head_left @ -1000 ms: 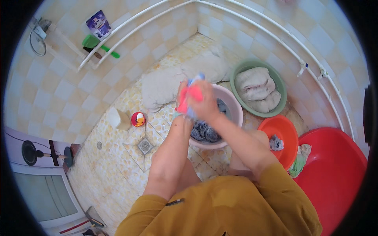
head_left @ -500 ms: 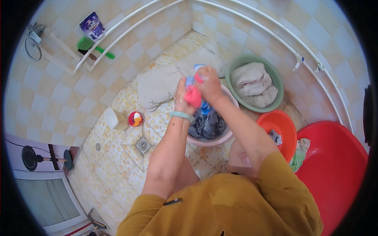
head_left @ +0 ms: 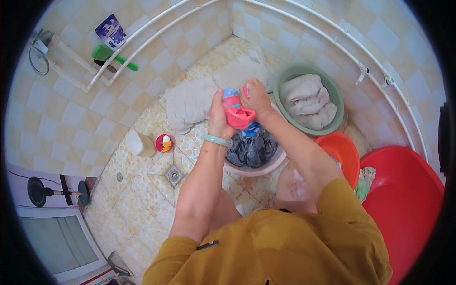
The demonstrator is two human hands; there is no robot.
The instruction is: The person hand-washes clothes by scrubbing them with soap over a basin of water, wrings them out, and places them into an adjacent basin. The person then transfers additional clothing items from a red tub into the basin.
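Over the pink basin (head_left: 259, 172), whose dark laundry (head_left: 254, 152) lies at five o'clock from it, I see a pink-and-blue cloth (head_left: 233, 115). The left hand (head_left: 218, 118) curls firmly round its nine-o'clock side; the right hand (head_left: 258, 100) clenches its one-o'clock end. A green basin (head_left: 338, 100) sits at three.

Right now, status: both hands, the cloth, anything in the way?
Left hand and right hand gripping pink-and-blue cloth. Cloth bunched, held over pale pink basin. Dark laundry in basin; no obstruction visible around the hands.
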